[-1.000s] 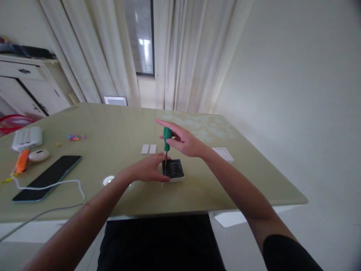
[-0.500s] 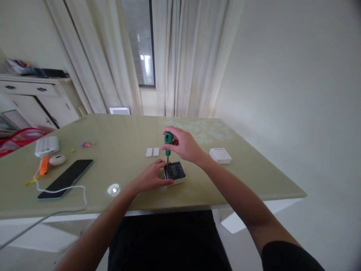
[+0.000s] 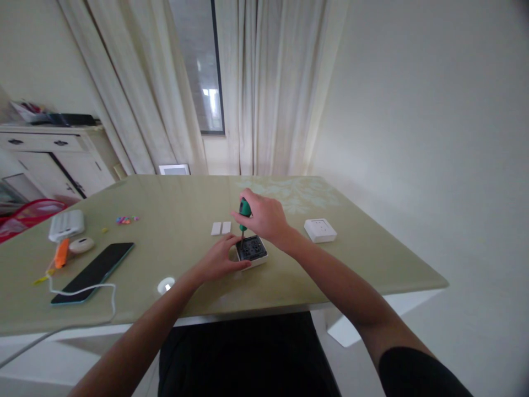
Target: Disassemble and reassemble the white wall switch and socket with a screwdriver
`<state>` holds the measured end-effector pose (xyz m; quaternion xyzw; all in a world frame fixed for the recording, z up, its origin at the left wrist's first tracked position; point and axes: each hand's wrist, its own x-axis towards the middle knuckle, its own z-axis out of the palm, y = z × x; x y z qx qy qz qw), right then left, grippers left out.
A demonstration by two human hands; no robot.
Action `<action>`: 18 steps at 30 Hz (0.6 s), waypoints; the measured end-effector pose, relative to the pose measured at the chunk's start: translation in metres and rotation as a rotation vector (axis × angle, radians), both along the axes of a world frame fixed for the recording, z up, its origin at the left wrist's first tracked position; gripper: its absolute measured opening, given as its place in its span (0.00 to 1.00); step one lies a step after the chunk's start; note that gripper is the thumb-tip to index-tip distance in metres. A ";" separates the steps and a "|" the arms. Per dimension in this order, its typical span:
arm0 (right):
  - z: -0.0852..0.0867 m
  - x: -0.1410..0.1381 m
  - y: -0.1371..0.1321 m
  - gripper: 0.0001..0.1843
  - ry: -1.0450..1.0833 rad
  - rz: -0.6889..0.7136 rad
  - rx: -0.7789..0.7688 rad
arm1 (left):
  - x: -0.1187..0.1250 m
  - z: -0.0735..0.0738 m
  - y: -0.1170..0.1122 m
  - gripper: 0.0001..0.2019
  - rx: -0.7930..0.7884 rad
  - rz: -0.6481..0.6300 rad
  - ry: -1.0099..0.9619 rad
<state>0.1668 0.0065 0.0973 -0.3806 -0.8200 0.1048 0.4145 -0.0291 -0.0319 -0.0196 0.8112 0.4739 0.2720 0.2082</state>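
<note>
A square white wall switch with its dark inner side up [image 3: 253, 250] lies on the green table [image 3: 173, 242]. My left hand [image 3: 219, 261] rests against its left edge, fingers curled on it. My right hand [image 3: 262, 218] is closed round the green handle of a screwdriver [image 3: 244, 211], which stands upright with its tip in the switch's left part. Two small white rocker covers [image 3: 221, 228] lie just behind the switch.
A white socket plate [image 3: 319, 230] lies to the right. At the left are a dark phone [image 3: 93, 272] with a white cable [image 3: 88, 288], an orange object [image 3: 61, 252], a white box [image 3: 66, 224], small coloured bits [image 3: 125, 220] and a round white piece [image 3: 165, 285].
My right hand went from open fingers beside the screwdriver handle to a closed grip on it. The view has shifted a little; my left hand stayed on the switch.
</note>
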 end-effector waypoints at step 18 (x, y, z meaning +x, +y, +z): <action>-0.121 0.051 0.067 0.17 0.895 -0.288 -0.732 | -0.098 -0.029 0.079 0.39 0.058 0.266 0.016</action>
